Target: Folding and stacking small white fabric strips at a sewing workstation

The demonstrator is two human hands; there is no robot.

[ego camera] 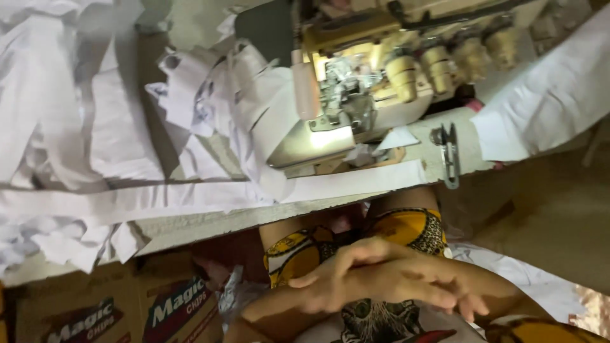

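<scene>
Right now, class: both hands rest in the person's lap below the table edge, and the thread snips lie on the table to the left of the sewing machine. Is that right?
Not quite. The head view shows the thread snips lying to the right of the sewing machine, not the left. The left hand and right hand do rest in the lap, below the table edge.
</scene>
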